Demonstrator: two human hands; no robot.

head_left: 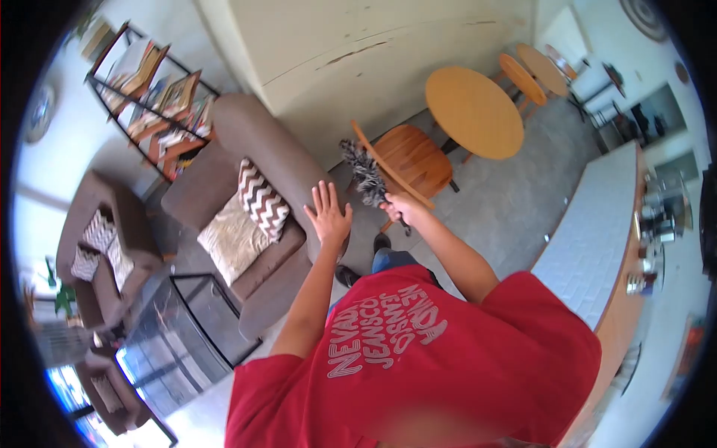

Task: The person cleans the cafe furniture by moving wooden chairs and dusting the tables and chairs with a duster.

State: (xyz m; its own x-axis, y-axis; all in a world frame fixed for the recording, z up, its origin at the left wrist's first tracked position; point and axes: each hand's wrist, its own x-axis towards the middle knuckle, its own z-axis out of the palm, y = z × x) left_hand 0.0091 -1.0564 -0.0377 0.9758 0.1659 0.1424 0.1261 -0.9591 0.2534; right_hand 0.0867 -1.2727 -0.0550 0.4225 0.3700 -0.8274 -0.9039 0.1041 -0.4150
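My right hand (403, 210) is wrapped round the handle of a duster with a fluffy grey-and-black head (364, 173). The duster's head is beside the curved backrest of a wooden chair (412, 158); whether they touch I cannot tell. Over the end of a brown sofa (276, 153), my left hand (328, 215) is open with its fingers spread and holds nothing. It appears to rest on the sofa's upholstery. A zigzag cushion (263, 200) and a pale cushion (233, 237) lie on the sofa seat.
Round wooden tables (474, 112) stand beyond the chair. A black-framed shelf (160, 104) of books is behind the sofa. At the left are a glass-topped table (168, 340) and a brown armchair (108, 246). A long white-tiled counter (590, 231) runs along the right.
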